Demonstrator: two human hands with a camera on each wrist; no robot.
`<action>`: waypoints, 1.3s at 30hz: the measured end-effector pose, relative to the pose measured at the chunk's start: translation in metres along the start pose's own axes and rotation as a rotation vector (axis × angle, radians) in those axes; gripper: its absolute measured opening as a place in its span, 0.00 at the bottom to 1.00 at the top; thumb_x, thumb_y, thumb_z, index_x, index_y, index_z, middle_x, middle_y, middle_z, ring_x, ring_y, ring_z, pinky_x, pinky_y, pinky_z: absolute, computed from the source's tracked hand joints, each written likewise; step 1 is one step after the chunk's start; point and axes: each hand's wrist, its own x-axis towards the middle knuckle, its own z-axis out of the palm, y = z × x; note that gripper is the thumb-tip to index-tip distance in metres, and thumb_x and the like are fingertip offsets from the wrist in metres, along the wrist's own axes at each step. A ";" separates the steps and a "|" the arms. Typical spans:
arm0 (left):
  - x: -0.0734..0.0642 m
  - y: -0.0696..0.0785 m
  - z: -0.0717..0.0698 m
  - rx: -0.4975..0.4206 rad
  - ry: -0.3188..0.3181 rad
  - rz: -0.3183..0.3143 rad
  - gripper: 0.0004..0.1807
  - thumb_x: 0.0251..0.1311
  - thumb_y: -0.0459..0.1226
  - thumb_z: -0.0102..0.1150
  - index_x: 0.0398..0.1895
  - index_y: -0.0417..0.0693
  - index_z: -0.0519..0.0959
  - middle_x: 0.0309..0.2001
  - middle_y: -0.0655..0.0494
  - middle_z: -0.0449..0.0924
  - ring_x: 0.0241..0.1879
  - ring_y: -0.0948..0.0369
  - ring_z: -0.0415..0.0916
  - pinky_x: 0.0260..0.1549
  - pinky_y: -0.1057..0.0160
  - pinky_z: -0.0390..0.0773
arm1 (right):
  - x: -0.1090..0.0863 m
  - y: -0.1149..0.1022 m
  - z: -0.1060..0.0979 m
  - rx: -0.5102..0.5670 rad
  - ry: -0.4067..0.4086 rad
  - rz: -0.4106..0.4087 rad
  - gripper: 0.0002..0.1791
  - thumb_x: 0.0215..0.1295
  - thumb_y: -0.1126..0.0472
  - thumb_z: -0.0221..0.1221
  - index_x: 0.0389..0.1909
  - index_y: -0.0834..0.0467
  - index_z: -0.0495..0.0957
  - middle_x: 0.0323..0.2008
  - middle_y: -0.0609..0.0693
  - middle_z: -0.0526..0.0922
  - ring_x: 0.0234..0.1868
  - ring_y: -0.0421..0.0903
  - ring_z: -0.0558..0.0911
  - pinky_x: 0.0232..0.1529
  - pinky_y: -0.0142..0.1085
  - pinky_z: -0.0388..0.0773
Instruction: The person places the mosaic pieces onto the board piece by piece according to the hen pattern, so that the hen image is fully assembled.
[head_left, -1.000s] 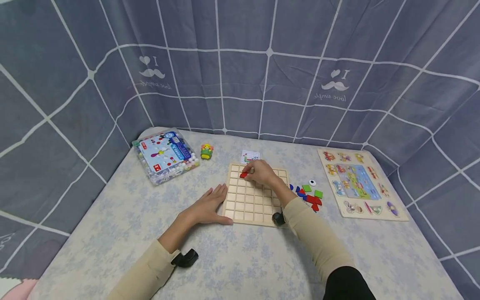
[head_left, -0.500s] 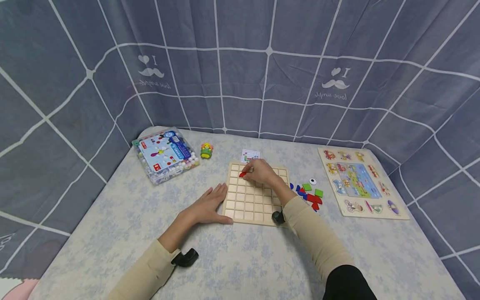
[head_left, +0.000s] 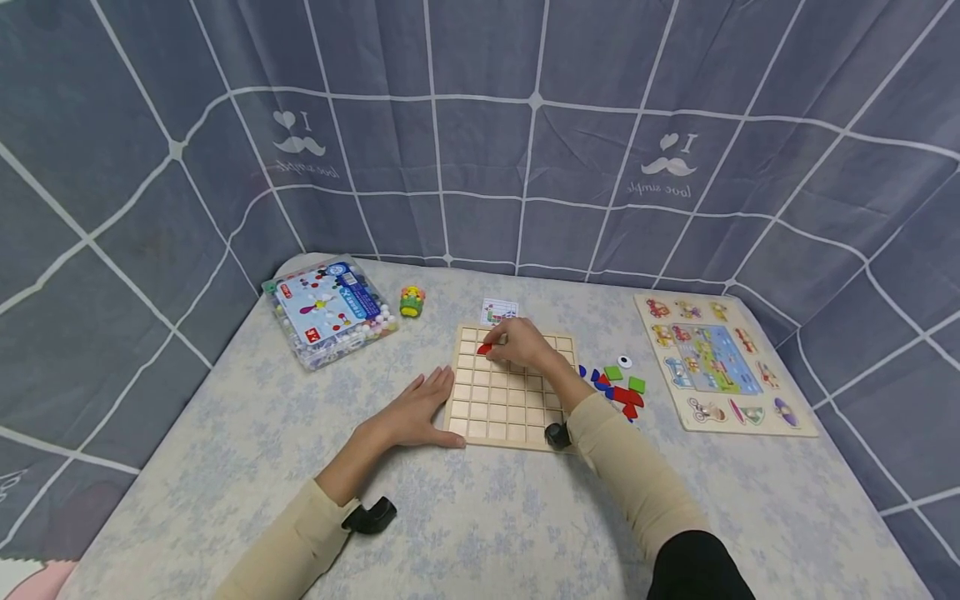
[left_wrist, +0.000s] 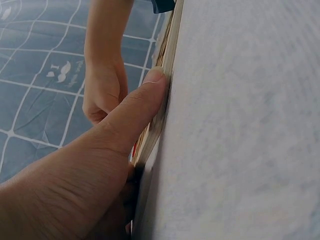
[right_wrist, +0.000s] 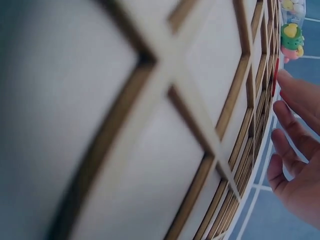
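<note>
A square wooden grid board [head_left: 480, 411] lies flat on the table in the head view. My left hand [head_left: 414, 415] rests at its left side, fingers extended, thumb against the near left corner; the left wrist view shows the thumb [left_wrist: 140, 107] at the board's edge. Over the upper left cells, my right hand [head_left: 521, 343] pinches a small red tile [head_left: 485, 349] between thumb and fingertips. From the right wrist, that red tile [right_wrist: 275, 77] appears edge-on at the board's surface, by the fingertips. Part of the tile is hidden by the fingers.
Right of the board lie several loose blue, red and green tiles [head_left: 613, 372] and a white ring [head_left: 625, 362]. A pattern card [head_left: 498, 310] is behind it. Farther out are a bead box [head_left: 330, 310], a small toy figure [head_left: 412, 302] and a picture puzzle board [head_left: 720, 414].
The red tile has shifted very slightly left and up at the fingertips of my right hand. My left hand stays where it was beside the board.
</note>
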 end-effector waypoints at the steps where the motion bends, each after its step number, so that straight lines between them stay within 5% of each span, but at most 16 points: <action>1: 0.000 0.000 0.000 0.000 0.000 0.000 0.65 0.50 0.64 0.65 0.77 0.37 0.41 0.79 0.42 0.36 0.79 0.49 0.34 0.76 0.44 0.40 | -0.001 0.001 -0.001 0.011 0.000 -0.002 0.15 0.59 0.58 0.68 0.47 0.56 0.86 0.47 0.52 0.87 0.42 0.47 0.83 0.44 0.40 0.80; 19: -0.002 -0.002 0.000 -0.014 0.014 0.020 0.65 0.49 0.63 0.66 0.77 0.37 0.40 0.79 0.42 0.35 0.79 0.48 0.34 0.76 0.44 0.39 | -0.034 0.037 -0.035 0.074 0.089 0.095 0.19 0.63 0.55 0.65 0.53 0.56 0.82 0.51 0.55 0.83 0.40 0.49 0.76 0.39 0.42 0.75; 27: -0.001 -0.003 0.002 -0.012 0.008 0.017 0.66 0.49 0.64 0.66 0.77 0.37 0.40 0.79 0.42 0.35 0.79 0.48 0.34 0.76 0.44 0.39 | -0.056 0.061 -0.055 0.108 0.152 0.178 0.22 0.64 0.53 0.64 0.56 0.58 0.80 0.52 0.58 0.81 0.49 0.54 0.72 0.42 0.44 0.73; 39: -0.001 -0.002 0.002 -0.011 0.007 0.010 0.66 0.49 0.63 0.66 0.77 0.36 0.41 0.79 0.42 0.36 0.79 0.48 0.34 0.76 0.44 0.39 | -0.083 0.095 -0.068 0.096 0.214 0.240 0.23 0.62 0.52 0.64 0.55 0.60 0.80 0.51 0.59 0.82 0.47 0.53 0.73 0.37 0.38 0.71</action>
